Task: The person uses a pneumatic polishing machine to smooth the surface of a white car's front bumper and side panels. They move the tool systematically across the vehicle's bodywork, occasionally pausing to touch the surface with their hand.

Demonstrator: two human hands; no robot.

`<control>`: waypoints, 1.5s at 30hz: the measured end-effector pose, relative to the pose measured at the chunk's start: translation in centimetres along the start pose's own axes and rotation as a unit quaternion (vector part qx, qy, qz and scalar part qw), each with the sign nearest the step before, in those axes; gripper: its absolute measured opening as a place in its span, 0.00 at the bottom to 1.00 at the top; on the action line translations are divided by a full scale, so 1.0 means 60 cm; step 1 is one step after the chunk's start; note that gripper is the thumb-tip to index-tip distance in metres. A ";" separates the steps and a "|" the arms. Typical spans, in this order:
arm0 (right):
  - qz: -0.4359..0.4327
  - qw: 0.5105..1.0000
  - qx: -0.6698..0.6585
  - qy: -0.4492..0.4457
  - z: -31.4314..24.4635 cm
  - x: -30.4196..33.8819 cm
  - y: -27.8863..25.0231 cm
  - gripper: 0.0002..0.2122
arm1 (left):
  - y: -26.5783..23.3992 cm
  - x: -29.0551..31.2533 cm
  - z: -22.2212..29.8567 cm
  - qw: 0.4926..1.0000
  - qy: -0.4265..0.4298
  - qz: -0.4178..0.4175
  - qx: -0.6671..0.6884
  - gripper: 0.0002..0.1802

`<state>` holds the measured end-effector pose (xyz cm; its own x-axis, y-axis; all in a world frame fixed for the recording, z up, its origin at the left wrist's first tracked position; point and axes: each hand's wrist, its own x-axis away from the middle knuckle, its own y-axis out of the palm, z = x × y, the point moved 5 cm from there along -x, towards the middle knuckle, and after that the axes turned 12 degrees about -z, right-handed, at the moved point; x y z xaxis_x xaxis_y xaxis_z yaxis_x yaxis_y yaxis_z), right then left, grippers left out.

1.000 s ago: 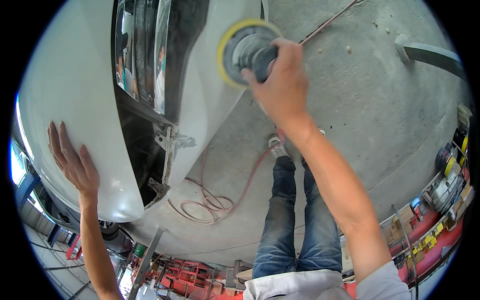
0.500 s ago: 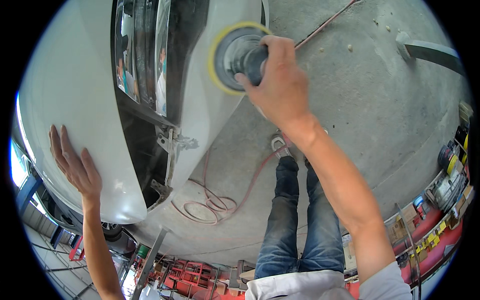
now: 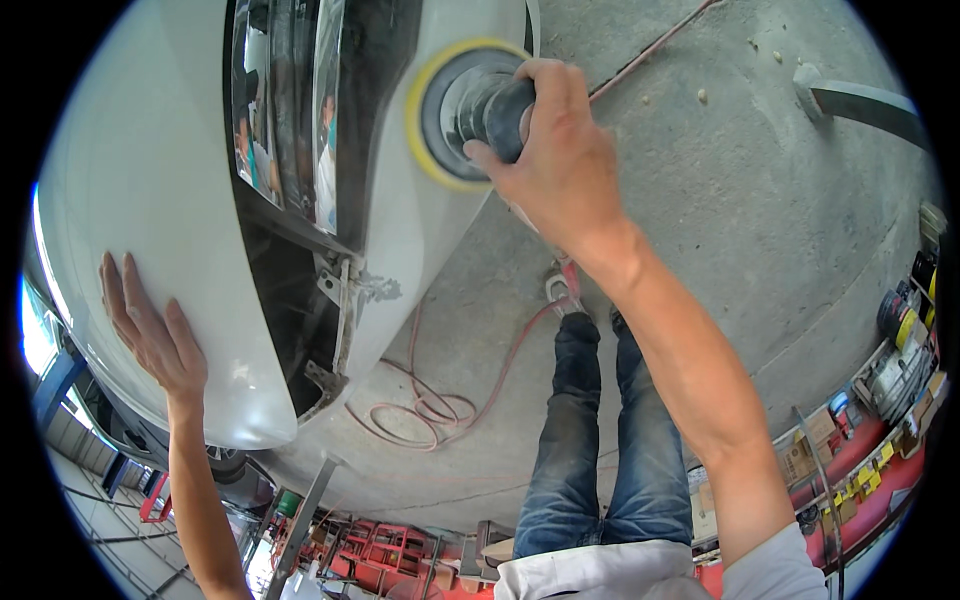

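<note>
My right hand [image 3: 560,150] grips the dark body of a round air sander [image 3: 485,105]. Its yellow-rimmed pad lies against the pale car fender or bumper panel [image 3: 440,215], beside the headlight [image 3: 295,110]. On the white hood [image 3: 170,170] to the left, my left hand [image 3: 155,330] rests flat with fingers stretched out. Between hood and outer panel runs a dark gap with a metal bracket [image 3: 335,290]. A grey bare patch [image 3: 380,287] marks the panel near that bracket. How firmly the pad presses cannot be seen.
A reddish air hose [image 3: 425,410] lies coiled on the concrete floor [image 3: 720,260] near my feet. A metal stand leg [image 3: 860,105] is at the upper right. Red racks [image 3: 380,550] and shelves with boxes and cans [image 3: 800,460] line the lower and right edges.
The sander in my right hand has shifted slightly left over the panel. My left hand stays nearly in place on the hood.
</note>
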<state>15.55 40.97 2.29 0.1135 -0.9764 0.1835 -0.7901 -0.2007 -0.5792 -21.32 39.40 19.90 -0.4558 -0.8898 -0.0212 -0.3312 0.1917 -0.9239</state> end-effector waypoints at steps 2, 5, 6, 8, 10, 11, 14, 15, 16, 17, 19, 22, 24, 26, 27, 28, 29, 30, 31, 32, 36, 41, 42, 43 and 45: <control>0.030 0.999 0.032 -0.007 0.007 -0.002 -0.002 0.30 | -0.002 -0.004 0.003 1.000 -0.001 0.004 0.004 0.30; 0.018 0.999 0.031 -0.010 0.004 0.002 0.001 0.30 | 0.000 0.000 0.001 1.000 -0.002 0.002 -0.004 0.29; 0.005 1.000 0.024 -0.009 0.002 0.003 0.003 0.30 | 0.000 0.000 0.000 1.000 0.001 0.003 -0.004 0.29; 0.055 0.998 0.035 0.005 0.018 0.001 0.000 0.31 | -0.001 0.000 0.001 1.000 0.007 0.005 -0.003 0.30; 0.087 0.995 0.050 0.014 0.028 0.002 -0.002 0.31 | -0.002 -0.002 0.003 1.000 0.009 0.005 -0.002 0.29; 0.094 0.994 0.060 0.015 0.027 0.001 -0.003 0.31 | -0.002 -0.003 0.004 1.000 0.010 0.006 -0.003 0.29; 0.054 0.998 0.026 0.008 0.015 0.020 0.012 0.30 | -0.001 0.000 -0.002 1.000 0.001 0.003 -0.003 0.29; 0.028 1.000 0.004 0.004 0.012 0.035 0.023 0.30 | -0.001 0.000 0.000 1.000 0.001 0.000 -0.005 0.29; 0.008 1.000 0.004 0.003 0.021 0.051 0.032 0.30 | -0.002 0.000 0.003 1.000 0.000 -0.002 -0.007 0.29; -0.011 1.000 0.005 0.001 0.030 0.064 0.033 0.30 | -0.002 -0.002 0.004 1.000 -0.001 -0.003 -0.010 0.29; -0.015 1.000 -0.003 -0.003 0.046 0.069 0.039 0.29 | -0.005 0.002 0.002 1.000 0.000 0.000 -0.010 0.29; 0.049 0.999 -0.006 -0.021 0.033 0.035 0.024 0.29 | -0.003 0.001 0.005 1.000 -0.002 -0.001 0.001 0.29; 0.121 0.991 0.030 -0.051 0.033 -0.010 0.001 0.29 | -0.004 -0.002 0.007 1.000 0.000 -0.005 0.004 0.29; 0.119 0.993 0.022 -0.012 0.041 -0.041 -0.020 0.30 | -0.003 -0.002 0.005 1.000 0.004 -0.004 -0.003 0.29; 0.118 0.993 0.019 0.007 0.043 -0.049 -0.030 0.30 | -0.002 0.000 0.002 1.000 0.001 -0.004 0.000 0.29; 0.105 0.994 -0.014 0.032 0.046 -0.052 -0.033 0.30 | -0.001 0.002 -0.001 1.000 -0.002 -0.003 0.003 0.30; 0.107 0.994 -0.016 0.020 0.049 -0.043 -0.027 0.30 | 0.000 -0.001 0.000 1.000 -0.002 -0.002 0.006 0.30; 0.110 0.994 -0.016 0.007 0.053 -0.028 -0.009 0.30 | 0.001 -0.002 0.002 1.000 0.001 0.001 0.011 0.29; 0.113 0.993 -0.016 -0.006 0.056 -0.011 0.009 0.30 | 0.001 -0.003 0.005 1.000 0.004 0.004 0.017 0.29; 0.090 0.995 -0.032 -0.005 0.054 0.010 0.032 0.30 | 0.005 0.000 0.006 1.000 0.007 0.006 0.022 0.28; 0.013 0.996 -0.079 0.051 0.069 0.110 0.085 0.30 | 0.005 0.002 0.003 1.000 -0.002 -0.004 0.014 0.29; 0.029 0.989 -0.107 0.097 0.096 0.112 0.078 0.30 | 0.006 0.007 0.001 1.000 -0.008 -0.012 0.026 0.29; 0.041 0.989 -0.111 0.085 0.079 0.107 0.064 0.30 | 0.007 0.008 0.002 1.000 -0.006 -0.014 0.027 0.29; 0.052 0.989 -0.116 0.072 0.066 0.103 0.059 0.30 | 0.007 0.008 0.003 0.999 -0.004 -0.016 0.028 0.29; 0.025 0.993 -0.107 0.050 0.052 0.086 0.069 0.30 | 0.007 0.004 0.003 1.000 -0.005 -0.017 0.024 0.29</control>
<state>14.74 34.85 -1.67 0.0196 -0.9700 0.2422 -0.9041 -0.1207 -0.4100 -21.45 39.21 19.43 -0.4366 -0.8996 0.0077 -0.3069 0.1409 -0.9413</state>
